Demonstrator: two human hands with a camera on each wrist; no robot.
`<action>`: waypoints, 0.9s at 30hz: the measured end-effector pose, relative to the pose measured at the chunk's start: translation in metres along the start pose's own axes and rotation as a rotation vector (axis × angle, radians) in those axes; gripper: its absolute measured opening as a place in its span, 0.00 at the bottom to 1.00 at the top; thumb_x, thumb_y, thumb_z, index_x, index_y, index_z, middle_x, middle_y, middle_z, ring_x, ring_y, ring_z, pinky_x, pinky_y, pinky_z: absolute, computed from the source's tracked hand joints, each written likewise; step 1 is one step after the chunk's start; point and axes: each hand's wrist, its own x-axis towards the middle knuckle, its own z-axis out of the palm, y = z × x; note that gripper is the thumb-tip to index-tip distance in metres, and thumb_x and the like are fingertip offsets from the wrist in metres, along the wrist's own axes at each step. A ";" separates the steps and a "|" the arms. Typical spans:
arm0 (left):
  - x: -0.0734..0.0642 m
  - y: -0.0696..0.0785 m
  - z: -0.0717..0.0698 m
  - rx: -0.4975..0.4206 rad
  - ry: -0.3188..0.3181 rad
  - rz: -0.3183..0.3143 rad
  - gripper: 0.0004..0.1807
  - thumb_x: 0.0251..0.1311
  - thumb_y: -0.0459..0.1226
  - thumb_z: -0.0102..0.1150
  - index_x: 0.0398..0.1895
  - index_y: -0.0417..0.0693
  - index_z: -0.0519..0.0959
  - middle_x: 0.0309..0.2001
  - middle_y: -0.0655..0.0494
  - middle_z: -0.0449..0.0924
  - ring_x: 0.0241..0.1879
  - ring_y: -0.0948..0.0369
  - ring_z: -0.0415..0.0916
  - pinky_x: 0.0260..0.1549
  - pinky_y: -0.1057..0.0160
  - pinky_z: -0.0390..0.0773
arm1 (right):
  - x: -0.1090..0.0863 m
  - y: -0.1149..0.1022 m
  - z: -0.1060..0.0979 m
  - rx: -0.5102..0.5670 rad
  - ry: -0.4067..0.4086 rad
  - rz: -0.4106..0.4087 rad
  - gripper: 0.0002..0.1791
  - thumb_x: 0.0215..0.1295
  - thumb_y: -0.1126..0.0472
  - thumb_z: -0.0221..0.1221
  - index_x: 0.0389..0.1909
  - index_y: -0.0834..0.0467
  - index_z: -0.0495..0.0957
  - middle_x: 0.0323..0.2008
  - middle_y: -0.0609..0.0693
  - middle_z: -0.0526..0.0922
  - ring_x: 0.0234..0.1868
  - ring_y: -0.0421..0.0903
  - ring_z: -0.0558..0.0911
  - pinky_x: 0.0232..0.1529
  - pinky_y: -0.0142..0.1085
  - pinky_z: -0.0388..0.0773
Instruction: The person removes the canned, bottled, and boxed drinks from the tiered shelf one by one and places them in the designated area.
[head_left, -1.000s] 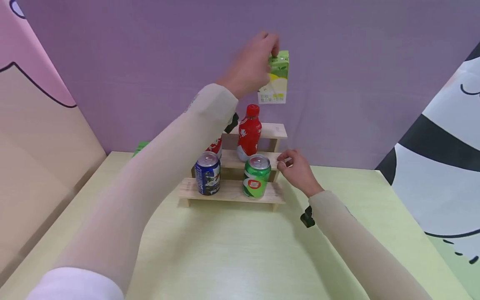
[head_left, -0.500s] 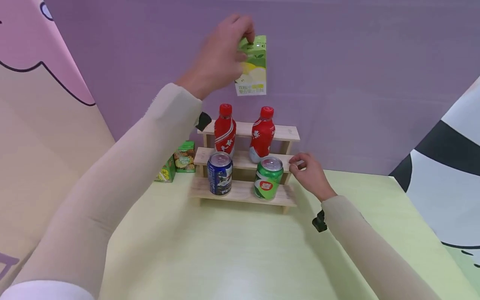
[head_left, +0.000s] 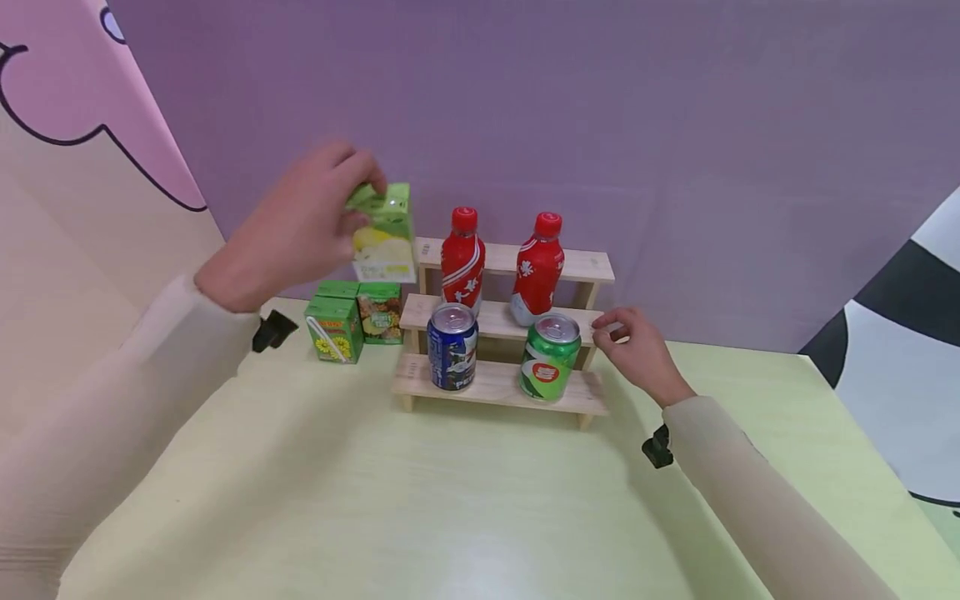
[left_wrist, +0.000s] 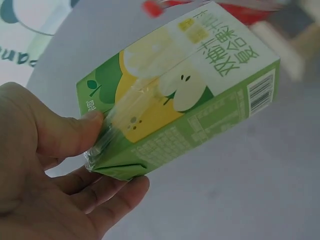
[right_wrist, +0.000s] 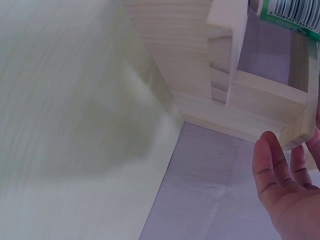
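Pinching the carton (head_left: 386, 250) by its top, fingers (left_wrist: 75, 137) of the left hand (head_left: 296, 225), carton aloft left of the bottles (head_left: 463, 265), right hand (head_left: 635, 352) gripping the rack's (head_left: 495, 381) middle step end, cans (head_left: 452, 354) on the lowest step, green boxes (head_left: 335, 329) on the tabletop (head_left: 450, 492) beside it.

I see the left hand (head_left: 296, 225) blurred in my head view, hiding part of the rectangular green-and-yellow cardboard carton (head_left: 386, 242), whose lettering I cannot read there. A cylindrical blue metal can (head_left: 452, 350) partly covers the curvy red plastic bottle (head_left: 462, 262) behind it.
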 end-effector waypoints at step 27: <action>-0.089 -0.088 0.150 -0.044 -0.140 -0.028 0.14 0.52 0.20 0.58 0.39 0.42 0.73 0.41 0.51 0.69 0.43 0.53 0.67 0.37 0.57 0.74 | -0.002 -0.002 -0.001 0.000 0.013 0.003 0.12 0.67 0.58 0.54 0.46 0.61 0.77 0.50 0.58 0.67 0.45 0.55 0.75 0.43 0.47 0.75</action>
